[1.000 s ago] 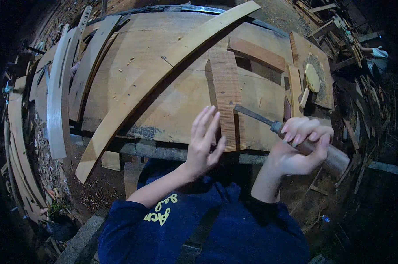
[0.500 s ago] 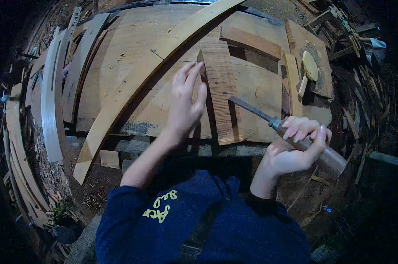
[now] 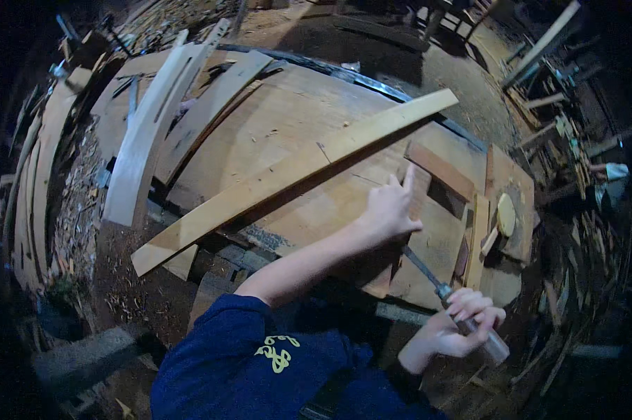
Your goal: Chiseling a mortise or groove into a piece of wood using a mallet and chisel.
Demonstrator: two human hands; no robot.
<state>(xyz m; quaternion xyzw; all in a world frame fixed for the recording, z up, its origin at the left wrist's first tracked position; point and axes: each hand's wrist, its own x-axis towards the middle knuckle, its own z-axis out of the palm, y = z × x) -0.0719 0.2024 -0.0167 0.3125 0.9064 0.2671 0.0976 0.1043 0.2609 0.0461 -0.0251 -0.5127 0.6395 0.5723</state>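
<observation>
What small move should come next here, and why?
Probably shift the left hand farther up the wooden block, clear of the chisel: the right hand grips that tool, and its tip appears aimed toward the left hand.

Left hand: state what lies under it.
Under the left hand, a reddish wooden block shows at its far and near ends. The hand covers part of its middle, which cannot be seen.

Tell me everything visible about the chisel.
The chisel has a long, narrow, dark blade that looks metal, a bluish collar and a thick, brownish handle. The right hand grips the handle, leaving its butt exposed. It slants, blade toward upper left, over the near edge of the bench; tip contact is unclear.
</observation>
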